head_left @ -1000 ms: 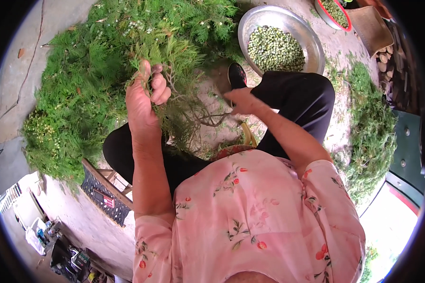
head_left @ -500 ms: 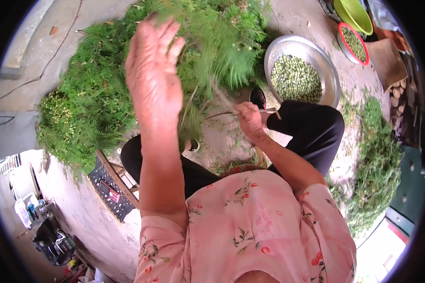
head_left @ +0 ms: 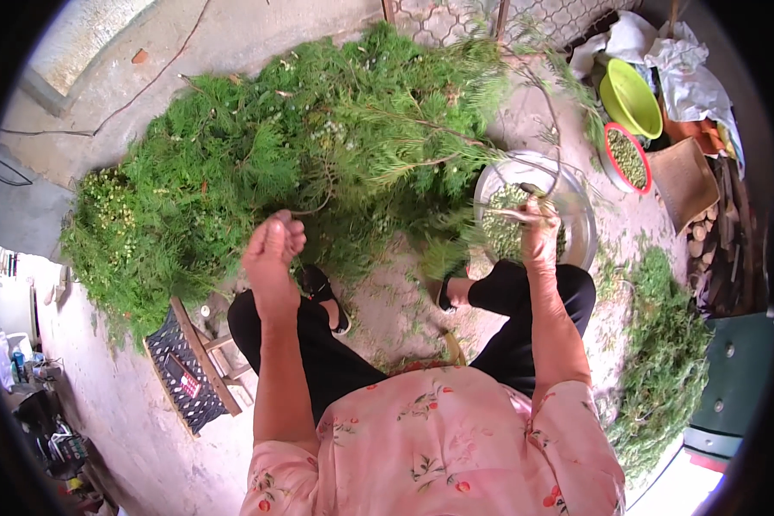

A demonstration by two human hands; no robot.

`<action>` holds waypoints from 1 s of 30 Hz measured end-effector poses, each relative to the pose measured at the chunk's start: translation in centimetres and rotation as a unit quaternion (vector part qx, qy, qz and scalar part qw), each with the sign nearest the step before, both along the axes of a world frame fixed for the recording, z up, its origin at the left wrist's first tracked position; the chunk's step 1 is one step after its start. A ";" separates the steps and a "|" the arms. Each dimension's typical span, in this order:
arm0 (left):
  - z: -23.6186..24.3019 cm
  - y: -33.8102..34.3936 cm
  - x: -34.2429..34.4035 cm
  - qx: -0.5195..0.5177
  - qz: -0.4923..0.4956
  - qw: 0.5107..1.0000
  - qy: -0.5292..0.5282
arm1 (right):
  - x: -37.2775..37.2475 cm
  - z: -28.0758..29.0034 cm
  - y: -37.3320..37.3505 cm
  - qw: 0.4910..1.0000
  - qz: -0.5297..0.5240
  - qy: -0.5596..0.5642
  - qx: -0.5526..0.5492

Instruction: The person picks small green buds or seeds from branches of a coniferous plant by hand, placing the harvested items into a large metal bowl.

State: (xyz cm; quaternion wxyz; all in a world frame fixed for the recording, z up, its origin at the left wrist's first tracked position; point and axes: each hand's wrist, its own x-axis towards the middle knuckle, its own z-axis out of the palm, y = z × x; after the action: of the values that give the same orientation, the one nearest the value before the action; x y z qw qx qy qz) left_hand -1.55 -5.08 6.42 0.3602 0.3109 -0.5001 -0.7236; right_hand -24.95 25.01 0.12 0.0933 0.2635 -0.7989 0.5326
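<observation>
My left hand (head_left: 275, 258) had dropped from over the green pile (head_left: 232, 155) to its near edge, fingers curled on what looked like a thin twig (head_left: 325, 199). My right hand (head_left: 540, 228), clenched round a branch (head_left: 557, 129), had risen from my knee (head_left: 574, 291), bringing it above the metal basin (head_left: 581, 236).

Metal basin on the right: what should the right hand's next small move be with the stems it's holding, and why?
Probably ease the branch stems in the right hand sideways, clear of the metal basin. They cross the basin in this view, and small green fruits lie in it, so bits might drop among them.
</observation>
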 end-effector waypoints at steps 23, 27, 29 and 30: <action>-4.1 1.7 -2.6 0.042 -0.153 0.987 -0.040 | -5.4 4.1 6.6 0.920 -0.002 -0.194 -0.342; -4.8 2.4 -3.1 0.052 -0.173 0.981 -0.072 | -7.3 2.4 11.9 0.916 -0.078 -0.203 -0.337; -5.6 3.0 -4.0 0.048 -0.198 0.975 -0.089 | -4.6 5.5 12.9 0.905 -0.159 -0.192 -0.344; -5.9 3.3 -4.6 0.042 -0.212 0.971 -0.103 | -3.7 6.0 14.5 0.912 -0.182 -0.201 -0.307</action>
State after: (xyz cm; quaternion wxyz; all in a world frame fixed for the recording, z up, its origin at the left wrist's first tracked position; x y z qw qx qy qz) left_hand -6.14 -1.75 0.54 0.1319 0.2860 -0.5580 -0.7677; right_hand -28.68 39.50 6.11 0.1028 -0.0403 -0.6318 0.7672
